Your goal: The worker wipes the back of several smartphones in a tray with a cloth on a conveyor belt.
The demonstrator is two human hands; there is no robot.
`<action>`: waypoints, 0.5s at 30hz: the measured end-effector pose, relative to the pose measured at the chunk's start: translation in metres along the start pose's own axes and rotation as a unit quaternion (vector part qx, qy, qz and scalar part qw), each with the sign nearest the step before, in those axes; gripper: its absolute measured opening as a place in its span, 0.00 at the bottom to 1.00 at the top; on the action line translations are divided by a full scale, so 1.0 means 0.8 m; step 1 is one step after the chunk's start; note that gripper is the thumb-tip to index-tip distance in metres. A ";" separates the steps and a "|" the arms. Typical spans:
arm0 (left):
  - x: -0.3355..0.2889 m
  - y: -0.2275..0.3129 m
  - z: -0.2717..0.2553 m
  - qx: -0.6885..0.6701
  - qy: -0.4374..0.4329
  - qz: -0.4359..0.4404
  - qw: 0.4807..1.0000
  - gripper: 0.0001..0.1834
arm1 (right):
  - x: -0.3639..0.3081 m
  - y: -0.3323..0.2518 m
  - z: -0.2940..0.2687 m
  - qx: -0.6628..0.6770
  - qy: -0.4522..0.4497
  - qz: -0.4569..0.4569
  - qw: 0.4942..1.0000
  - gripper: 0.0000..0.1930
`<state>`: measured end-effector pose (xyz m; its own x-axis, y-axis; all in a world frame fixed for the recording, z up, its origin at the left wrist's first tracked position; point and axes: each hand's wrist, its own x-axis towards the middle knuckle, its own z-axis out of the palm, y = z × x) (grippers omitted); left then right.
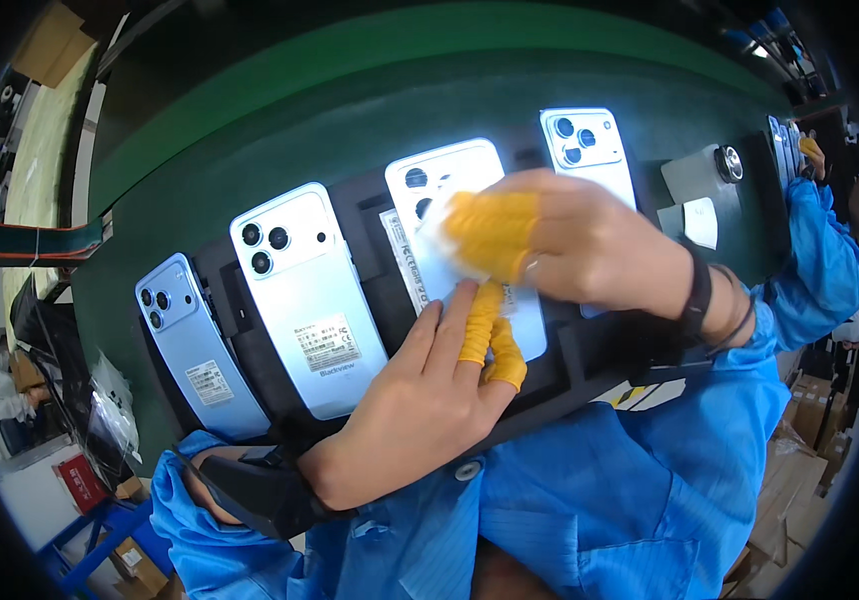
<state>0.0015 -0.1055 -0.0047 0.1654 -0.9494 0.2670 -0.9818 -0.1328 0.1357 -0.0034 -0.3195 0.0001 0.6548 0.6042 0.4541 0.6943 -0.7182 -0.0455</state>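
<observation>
Light-blue smartphones lie back side up in a black foam tray [378, 262]. My right hand [580, 235], with yellow finger cots, presses a white cloth [437, 235] against the upper back of the third smartphone [470, 160] from the left, just beside its camera lenses. Most of the cloth is hidden under the fingers. My left hand [430, 385], also in yellow finger cots, lays its outstretched fingers on the lower part of that same phone. To its left are a second smartphone [305, 290] and a smaller-looking one [185, 325], both with printed labels. Another smartphone [585, 145] is partly behind my right forearm.
A translucent bottle with a metal cap [695, 178] and a white paper slip [700, 222] are on the green table [350, 110] at the right. Farther right, a co-worker's blue sleeve [815, 245] and hand are near more phones. Cardboard boxes [815, 410] stand lower right.
</observation>
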 end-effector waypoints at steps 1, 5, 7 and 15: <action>-0.001 0.001 0.000 -0.003 0.000 0.004 1.000 0.13 | 0.010 -0.003 0.002 0.030 -0.012 -0.029 0.999 0.02; -0.002 -0.003 -0.003 0.020 -0.055 0.011 0.998 0.11 | 0.013 0.010 0.001 0.154 -0.039 -0.041 0.987 0.07; -0.001 -0.004 -0.005 0.027 -0.045 0.014 0.999 0.11 | 0.006 0.022 -0.011 0.169 -0.029 0.019 0.985 0.04; 0.002 -0.005 -0.002 0.013 -0.004 0.010 1.000 0.11 | 0.010 0.071 -0.007 0.037 0.108 0.106 0.988 0.06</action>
<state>0.0057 -0.1060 -0.0032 0.1461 -0.9538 0.2625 -0.9869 -0.1220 0.1059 0.0397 -0.3571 0.0060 0.7143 0.3495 0.6063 0.5735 -0.7888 -0.2210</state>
